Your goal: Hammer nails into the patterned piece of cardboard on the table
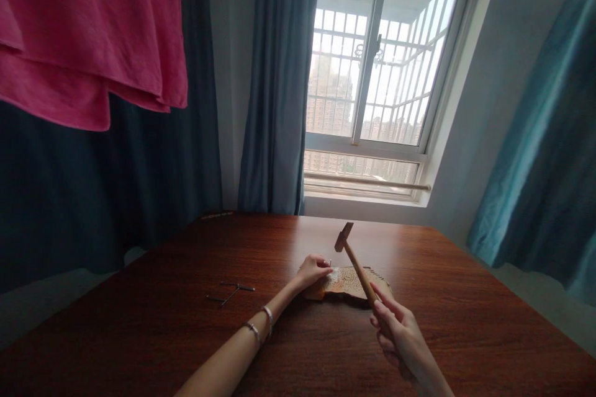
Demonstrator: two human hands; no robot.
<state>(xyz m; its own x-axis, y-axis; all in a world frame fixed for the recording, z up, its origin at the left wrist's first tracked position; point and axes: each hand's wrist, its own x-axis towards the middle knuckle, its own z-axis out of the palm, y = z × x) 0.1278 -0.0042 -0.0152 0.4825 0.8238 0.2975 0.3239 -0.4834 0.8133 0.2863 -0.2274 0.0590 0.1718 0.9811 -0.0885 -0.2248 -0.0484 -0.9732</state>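
Observation:
My left hand (313,271) rests on a piece of rough wood (347,283) lying on the table, its fingers pinched on a small nail (330,263) that stands upright on the wood. My right hand (399,336) grips the wooden handle of a small hammer (354,263). The hammer's metal head hangs just above and to the right of the nail, not touching it. Two bracelets sit on my left wrist.
Several loose nails (231,292) lie on the dark wooden table (162,322) to the left of my left arm. A window with blue curtains is behind the table, and a pink cloth (88,37) hangs at the upper left.

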